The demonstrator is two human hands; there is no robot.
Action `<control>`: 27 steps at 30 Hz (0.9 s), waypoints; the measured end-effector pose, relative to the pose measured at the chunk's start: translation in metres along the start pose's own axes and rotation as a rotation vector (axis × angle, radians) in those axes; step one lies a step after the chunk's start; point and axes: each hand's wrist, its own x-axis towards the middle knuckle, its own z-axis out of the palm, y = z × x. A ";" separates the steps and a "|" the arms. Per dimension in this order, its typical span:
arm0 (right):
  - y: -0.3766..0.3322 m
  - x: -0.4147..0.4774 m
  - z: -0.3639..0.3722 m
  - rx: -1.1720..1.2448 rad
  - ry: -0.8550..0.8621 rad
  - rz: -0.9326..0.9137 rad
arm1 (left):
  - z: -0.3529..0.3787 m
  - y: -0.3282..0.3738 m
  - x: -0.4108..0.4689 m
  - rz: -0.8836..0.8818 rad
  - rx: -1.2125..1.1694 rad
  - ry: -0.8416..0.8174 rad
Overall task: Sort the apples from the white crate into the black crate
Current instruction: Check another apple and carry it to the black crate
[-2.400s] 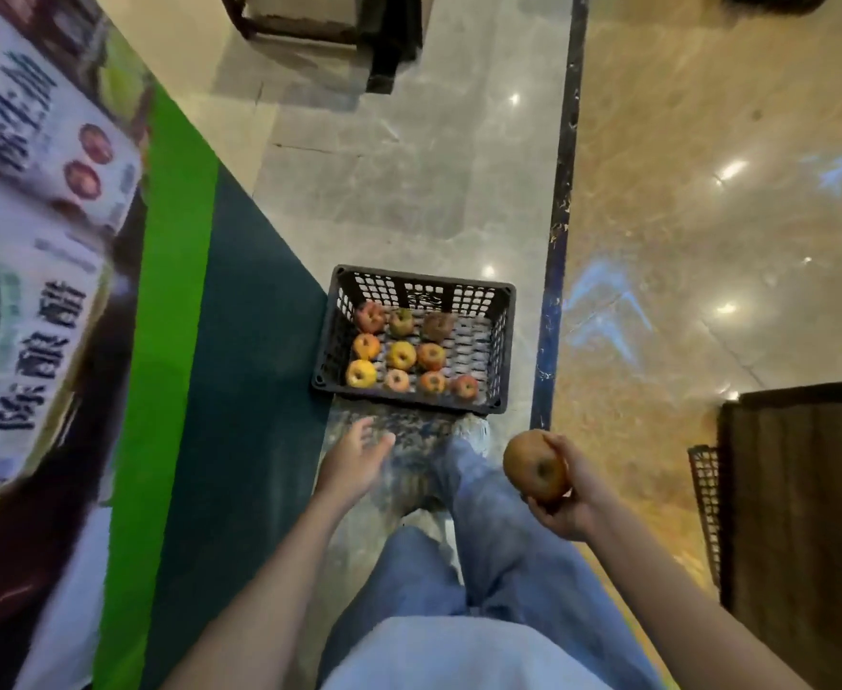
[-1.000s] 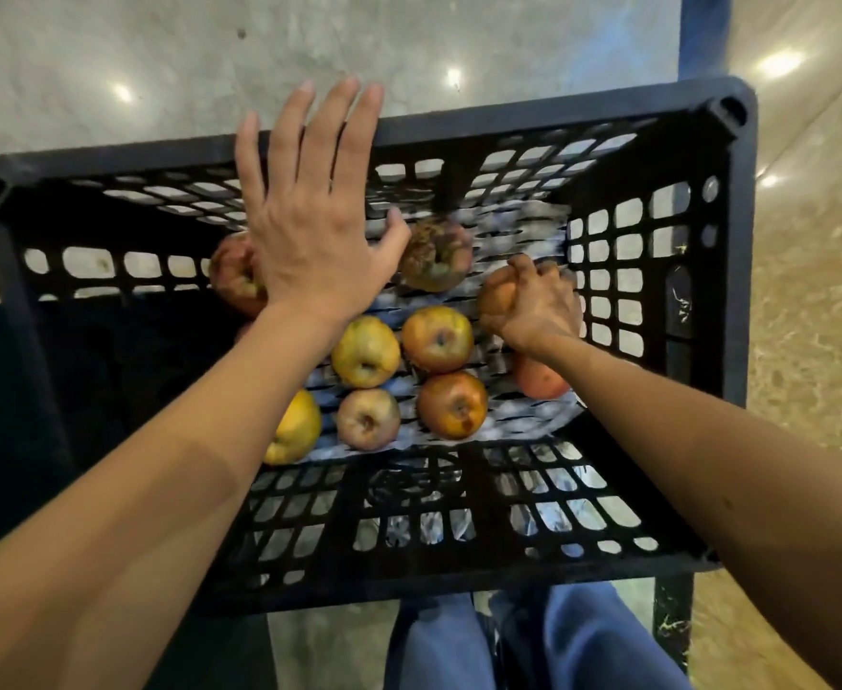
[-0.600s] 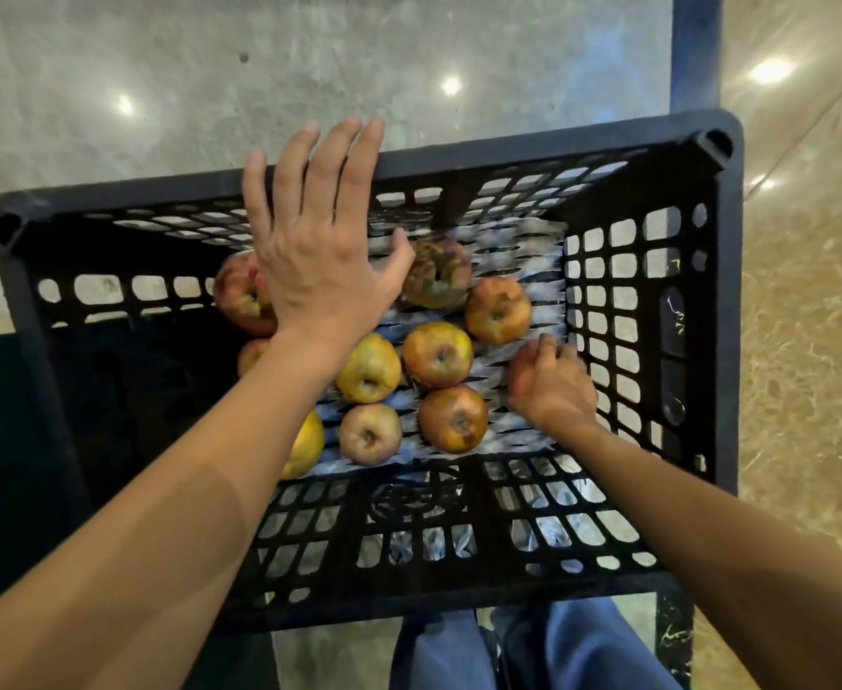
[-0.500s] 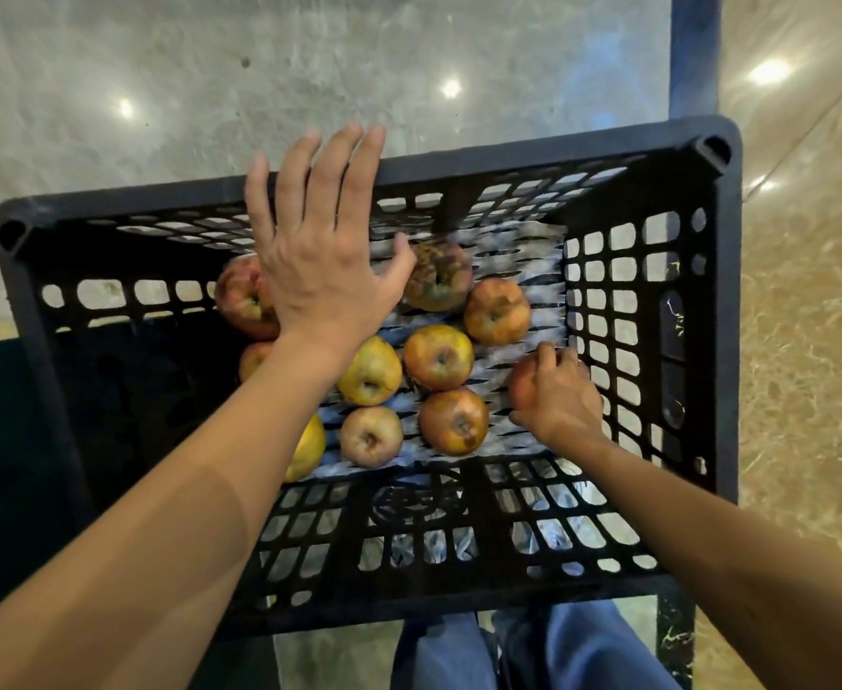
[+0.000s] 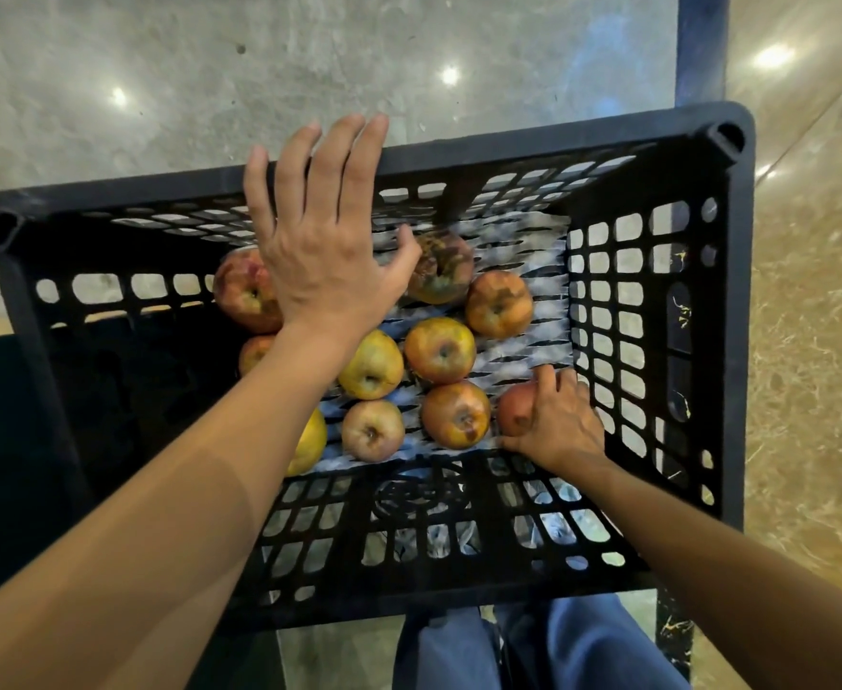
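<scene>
Several apples [image 5: 438, 348] lie in the black crate [image 5: 508, 152].

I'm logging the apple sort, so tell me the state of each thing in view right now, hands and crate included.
black crate: upright on the floor, partly filled.
red apple: on the crate floor, under curled fingers.
other apples: lying loose in rows.
dark apple: brown, blemished.
left grip: fingers straight, holding nothing.
right grip: curled round the red apple.

Red, orange and yellow-green apples [image 5: 439, 350] lie in a black lattice-holed crate [image 5: 727, 301] on grey-and-tan marble floor [image 5: 807, 341].
</scene>
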 end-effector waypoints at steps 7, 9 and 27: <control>-0.005 0.003 -0.009 0.291 0.029 -0.052 | 0.000 0.001 0.001 -0.002 -0.002 0.006; -0.015 0.010 -0.019 0.413 0.139 -0.116 | 0.001 0.000 0.000 0.001 0.005 0.011; -0.017 0.036 -0.046 -0.005 0.118 -0.079 | 0.000 0.002 0.001 -0.018 -0.001 0.027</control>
